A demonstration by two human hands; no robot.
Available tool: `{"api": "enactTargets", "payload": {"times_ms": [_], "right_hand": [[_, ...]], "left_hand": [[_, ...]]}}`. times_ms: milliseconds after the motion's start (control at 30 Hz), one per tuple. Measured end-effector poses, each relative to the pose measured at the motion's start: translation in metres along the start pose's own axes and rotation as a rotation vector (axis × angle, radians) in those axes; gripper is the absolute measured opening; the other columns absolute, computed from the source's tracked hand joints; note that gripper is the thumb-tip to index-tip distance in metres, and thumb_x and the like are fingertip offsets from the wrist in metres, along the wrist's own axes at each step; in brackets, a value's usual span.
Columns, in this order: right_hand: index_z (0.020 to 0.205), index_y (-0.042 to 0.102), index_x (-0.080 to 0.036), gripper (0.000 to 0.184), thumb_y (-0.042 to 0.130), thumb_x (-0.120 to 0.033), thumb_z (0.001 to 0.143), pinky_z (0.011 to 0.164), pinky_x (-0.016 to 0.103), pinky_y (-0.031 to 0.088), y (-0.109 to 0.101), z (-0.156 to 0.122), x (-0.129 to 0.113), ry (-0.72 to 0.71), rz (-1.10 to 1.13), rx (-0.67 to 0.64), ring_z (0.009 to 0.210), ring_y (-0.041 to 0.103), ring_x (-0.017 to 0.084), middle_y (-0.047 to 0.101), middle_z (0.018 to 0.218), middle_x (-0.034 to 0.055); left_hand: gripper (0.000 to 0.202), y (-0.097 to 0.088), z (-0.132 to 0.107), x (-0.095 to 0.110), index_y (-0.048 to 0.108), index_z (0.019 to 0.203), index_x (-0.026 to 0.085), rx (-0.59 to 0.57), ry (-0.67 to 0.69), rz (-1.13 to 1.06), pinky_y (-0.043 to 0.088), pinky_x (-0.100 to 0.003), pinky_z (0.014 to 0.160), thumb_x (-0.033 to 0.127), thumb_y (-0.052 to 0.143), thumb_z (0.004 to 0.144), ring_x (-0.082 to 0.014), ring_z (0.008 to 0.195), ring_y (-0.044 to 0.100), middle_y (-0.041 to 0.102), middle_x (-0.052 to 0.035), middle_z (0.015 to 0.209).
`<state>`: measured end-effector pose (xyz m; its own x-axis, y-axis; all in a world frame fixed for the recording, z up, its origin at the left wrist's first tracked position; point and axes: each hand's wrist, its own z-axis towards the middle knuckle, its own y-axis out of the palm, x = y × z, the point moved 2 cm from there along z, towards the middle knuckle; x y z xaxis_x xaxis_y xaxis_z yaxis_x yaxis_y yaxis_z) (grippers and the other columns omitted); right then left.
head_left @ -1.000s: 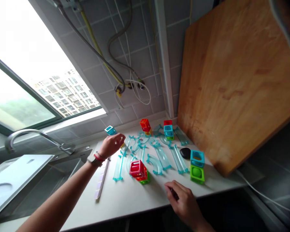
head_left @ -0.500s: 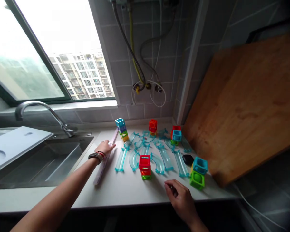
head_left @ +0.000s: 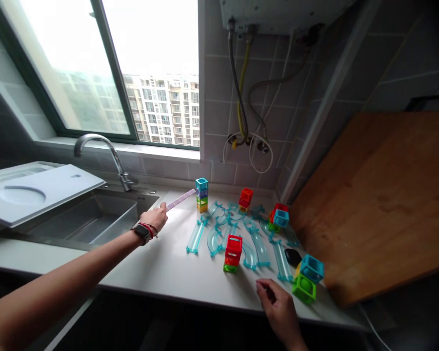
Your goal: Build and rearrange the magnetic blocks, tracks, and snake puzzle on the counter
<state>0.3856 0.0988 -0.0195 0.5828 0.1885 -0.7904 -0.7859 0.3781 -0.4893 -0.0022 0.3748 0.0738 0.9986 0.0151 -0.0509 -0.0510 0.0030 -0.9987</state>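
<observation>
My left hand (head_left: 155, 218), wearing a dark watch and a red band, is closed around a long pale-pink strip (head_left: 181, 200). The strip's far end points toward a tower of blue, purple, green and yellow blocks (head_left: 202, 195); its near part is hidden by the hand. My right hand (head_left: 278, 304) is loosely curled at the counter's front edge, and I see nothing in it. Nearest to it stand a red-and-green block stack (head_left: 233, 253) and a blue, yellow and green block group (head_left: 307, 279). Clear teal track pieces (head_left: 256, 243), straight and curved, lie between the stacks.
Farther back are a red-and-yellow stack (head_left: 246, 199) and a red, blue and green one (head_left: 278, 218). A black rounded object (head_left: 292, 256) lies by the tracks. The sink (head_left: 91, 219), partly under a white board (head_left: 58, 183), is left; a wooden board (head_left: 388, 204) leans right.
My left hand has swung the pink strip so that it now slants more sideways toward the back tower. The view has shifted left. My right hand stays curled near the counter edge.
</observation>
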Motion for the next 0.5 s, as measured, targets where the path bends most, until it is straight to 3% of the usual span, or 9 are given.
{"api": "enactTargets", "payload": {"times_ms": [133,267,400,500], "right_hand": [[0.094,0.077,-0.021,0.035,0.059,-0.051,0.094,0.067,0.031,0.061,0.001,-0.002,0.009,0.034,-0.048,-0.030,0.075,0.075,0.025,0.079,0.091,0.0092],[0.093,0.079,-0.020,0.045,0.061,-0.061,0.088,0.071,0.029,0.061,-0.001,-0.005,0.024,0.087,-0.091,-0.037,0.081,0.076,0.025,0.080,0.095,0.0103],[0.088,0.081,-0.023,0.049,0.069,-0.069,0.074,0.068,0.030,0.060,-0.002,-0.003,0.039,0.170,-0.101,-0.008,0.081,0.077,0.028,0.081,0.092,0.0085],[0.085,0.081,-0.022,0.056,0.073,-0.073,0.065,0.062,0.032,0.060,-0.003,-0.003,0.038,0.259,-0.026,0.008,0.078,0.076,0.031,0.081,0.085,0.0092]], "left_hand": [[0.039,-0.037,-0.054,-0.050,0.049,0.131,0.011,0.074,0.025,0.058,0.055,-0.051,0.074,0.032,0.043,0.099,-0.0385,0.088,0.073,0.070,-0.0204,0.104],[0.036,-0.073,-0.118,-0.088,0.047,0.132,0.018,0.139,0.046,0.116,0.054,-0.044,0.073,0.034,0.038,0.101,-0.0351,0.089,0.073,0.068,-0.0165,0.109],[0.030,-0.107,-0.173,-0.093,0.052,0.125,0.021,0.283,0.198,0.163,0.047,-0.030,0.060,0.034,0.034,0.104,-0.0268,0.082,0.071,0.067,-0.0103,0.104],[0.030,-0.121,-0.204,-0.085,0.050,0.129,0.021,0.367,0.242,0.088,0.042,-0.027,0.054,0.034,0.038,0.104,-0.0233,0.076,0.069,0.068,-0.0079,0.102]]}}
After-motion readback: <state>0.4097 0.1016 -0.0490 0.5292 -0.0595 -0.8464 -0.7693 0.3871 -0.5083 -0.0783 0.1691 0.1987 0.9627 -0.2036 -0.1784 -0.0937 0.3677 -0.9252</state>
